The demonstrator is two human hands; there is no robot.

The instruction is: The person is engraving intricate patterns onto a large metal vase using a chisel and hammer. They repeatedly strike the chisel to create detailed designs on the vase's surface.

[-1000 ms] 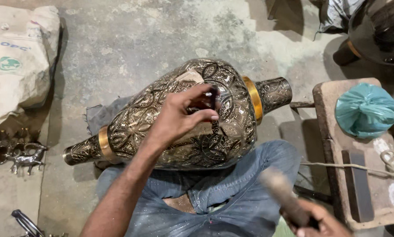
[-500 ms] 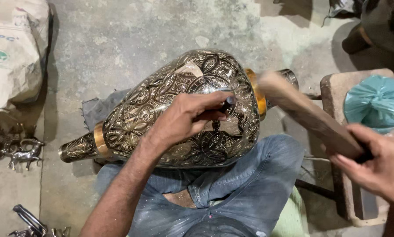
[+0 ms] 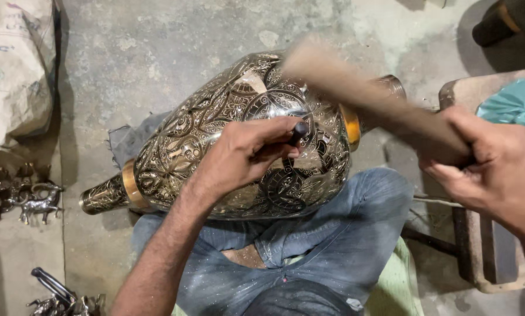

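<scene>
**Engraving a metal vase on a concrete floor**

Grey concrete floor point(image 3: 157, 64) fills the background, stained and dusty, and we sit on it with a large engraved vase point(image 3: 215, 140) lying across our lap at the centre of the frame, neck toward the lower left, foot toward the upper right. Gold-coloured bands point(image 3: 129, 186) ring it near both ends.

Our left hand point(image 3: 245, 153) is closed around a dark chisel point(image 3: 299, 131), its tip pressed to the vase's belly. Our right hand point(image 3: 490, 167), at the right edge, grips a wooden mallet point(image 3: 356, 88), blurred with motion above the chisel.

As for progress, we judge the work well advanced: dense floral and scroll patterns cover nearly all the surface we can see. One plain, paler patch point(image 3: 252, 81) shows near the top of the belly, so some chasing seems left. The underside is hidden, and we cannot tell its condition.

At the upper left leans a pale woven sack point(image 3: 14, 76), bulging, with blue lettering and a green round mark printed on it. At the right stands a low wooden stool point(image 3: 467, 234) carrying a teal plastic bag point(image 3: 517, 105), bunched and knotted. Small silvery animal figurines point(image 3: 37, 202) sit at the left edge, and more metal pieces point(image 3: 57, 295) lie at the lower left.
</scene>
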